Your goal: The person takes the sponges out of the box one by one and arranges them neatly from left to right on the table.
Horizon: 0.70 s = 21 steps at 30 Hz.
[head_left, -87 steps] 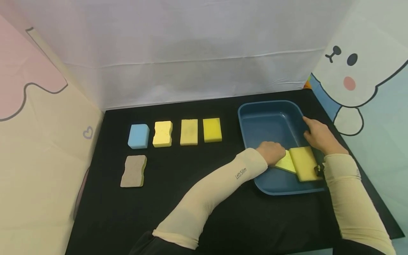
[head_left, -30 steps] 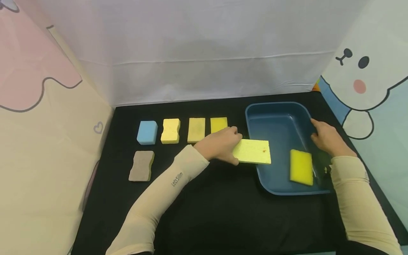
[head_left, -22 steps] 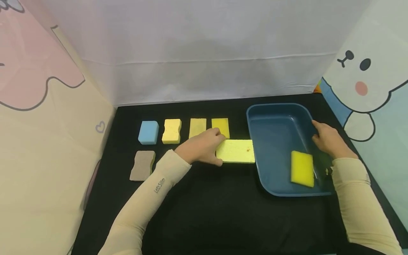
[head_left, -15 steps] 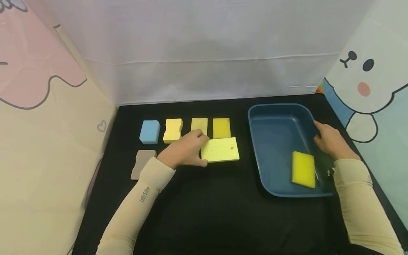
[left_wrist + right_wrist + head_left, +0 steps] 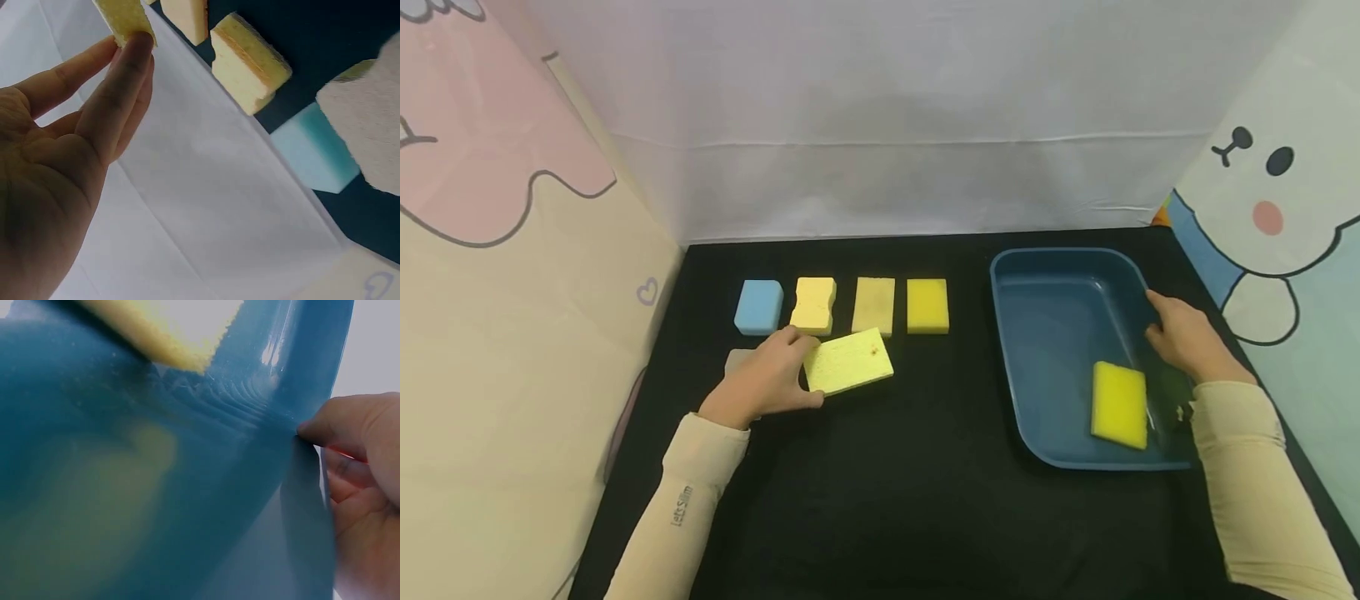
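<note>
In the head view my left hand (image 5: 763, 379) pinches a pale yellow, flat sponge (image 5: 850, 362) by its near end, above the black table. The left wrist view has that hand (image 5: 65, 144) with its fingertips on the sponge's edge (image 5: 128, 19). Over on the right, my right hand (image 5: 1195, 337) grips the right rim of a blue plastic basin (image 5: 1048, 333). Its thumb lies over the rim in the right wrist view, where the hand (image 5: 369, 469) also shows. One bright yellow sponge (image 5: 1118, 406) lies inside the basin.
Behind the left hand runs a row: a blue sponge (image 5: 758, 307), a notched yellow sponge (image 5: 813, 304), a dull yellow sponge (image 5: 873, 305) and a bright yellow sponge (image 5: 927, 306). A grey-faced sponge (image 5: 369, 119) is mostly hidden by that hand in the head view. White cloth (image 5: 880, 183) walls the back.
My left hand has drawn the pale yellow sponge out of the basin and carried it left, past the row's front. The right hand stays on the basin rim.
</note>
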Available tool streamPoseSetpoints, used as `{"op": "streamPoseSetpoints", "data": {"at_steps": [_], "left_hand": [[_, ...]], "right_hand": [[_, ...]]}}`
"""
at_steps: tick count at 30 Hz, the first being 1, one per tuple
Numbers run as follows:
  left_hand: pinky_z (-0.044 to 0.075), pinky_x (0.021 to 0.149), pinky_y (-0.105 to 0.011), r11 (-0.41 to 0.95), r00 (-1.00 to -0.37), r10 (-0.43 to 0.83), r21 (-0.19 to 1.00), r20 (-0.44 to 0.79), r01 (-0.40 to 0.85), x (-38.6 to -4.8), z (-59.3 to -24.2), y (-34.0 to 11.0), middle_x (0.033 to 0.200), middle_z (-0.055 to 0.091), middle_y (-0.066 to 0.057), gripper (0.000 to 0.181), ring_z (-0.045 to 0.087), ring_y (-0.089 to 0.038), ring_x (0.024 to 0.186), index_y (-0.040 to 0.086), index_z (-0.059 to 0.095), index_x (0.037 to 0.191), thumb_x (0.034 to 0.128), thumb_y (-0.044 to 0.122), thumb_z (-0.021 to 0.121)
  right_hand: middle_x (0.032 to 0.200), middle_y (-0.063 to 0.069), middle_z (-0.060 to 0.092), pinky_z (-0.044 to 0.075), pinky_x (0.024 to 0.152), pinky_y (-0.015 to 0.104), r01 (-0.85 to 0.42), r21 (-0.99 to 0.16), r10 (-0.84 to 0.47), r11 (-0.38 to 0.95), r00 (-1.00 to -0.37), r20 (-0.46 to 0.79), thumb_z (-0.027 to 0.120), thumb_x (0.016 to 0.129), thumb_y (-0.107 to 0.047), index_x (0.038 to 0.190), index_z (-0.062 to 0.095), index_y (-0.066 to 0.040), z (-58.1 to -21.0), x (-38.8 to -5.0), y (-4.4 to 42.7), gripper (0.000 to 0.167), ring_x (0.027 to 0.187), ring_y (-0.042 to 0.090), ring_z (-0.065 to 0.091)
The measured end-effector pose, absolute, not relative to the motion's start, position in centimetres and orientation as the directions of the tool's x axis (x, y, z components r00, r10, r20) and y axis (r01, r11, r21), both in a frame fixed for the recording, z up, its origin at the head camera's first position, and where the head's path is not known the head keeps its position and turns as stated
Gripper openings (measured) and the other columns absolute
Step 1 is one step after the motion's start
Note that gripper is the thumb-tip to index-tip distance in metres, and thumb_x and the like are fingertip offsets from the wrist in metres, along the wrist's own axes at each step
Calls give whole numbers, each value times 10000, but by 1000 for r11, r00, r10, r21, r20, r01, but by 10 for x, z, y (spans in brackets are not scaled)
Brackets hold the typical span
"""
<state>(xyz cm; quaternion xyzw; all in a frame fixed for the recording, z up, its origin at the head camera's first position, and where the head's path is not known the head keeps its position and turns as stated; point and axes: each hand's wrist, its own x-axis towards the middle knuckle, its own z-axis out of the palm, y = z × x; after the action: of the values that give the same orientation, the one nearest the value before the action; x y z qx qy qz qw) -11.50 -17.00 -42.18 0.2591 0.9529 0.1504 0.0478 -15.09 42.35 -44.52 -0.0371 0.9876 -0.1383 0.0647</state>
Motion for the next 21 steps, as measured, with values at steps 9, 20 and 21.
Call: {"op": "streamPoseSetpoints", "data": {"at_steps": [9,20,21], "left_hand": [[468,672,-378,907,-944,331,283,-19,312,-94,-426,-182,937,547,-124,574,498,-252,818,-43,617,1064,715,370,808],[460,546,-444,938,-974,-50,346,221,30,-51,-453,-170,780,501,-205,481,494,-335,701,-124,569,885,731,252,824],[461,546,-452,936,-972,-77,351,223,7,-48,-455,-168,770,496,-214,476,495,-347,699,-128,562,860,733,249,822]], "right_hand": [[1332,472,358,309,984,707,-66,-280,-101,958,-989,-113,502,904,42,1453,253,197,-448,-151,425,622,1196,621,374],[1310,474,376,318,974,700,-83,-268,-108,960,-991,-79,500,893,46,1435,276,212,-449,-151,425,610,1182,622,388],[1313,474,374,315,977,701,-80,-268,-105,960,-991,-82,499,894,46,1437,273,210,-450,-152,425,610,1185,622,386]]}}
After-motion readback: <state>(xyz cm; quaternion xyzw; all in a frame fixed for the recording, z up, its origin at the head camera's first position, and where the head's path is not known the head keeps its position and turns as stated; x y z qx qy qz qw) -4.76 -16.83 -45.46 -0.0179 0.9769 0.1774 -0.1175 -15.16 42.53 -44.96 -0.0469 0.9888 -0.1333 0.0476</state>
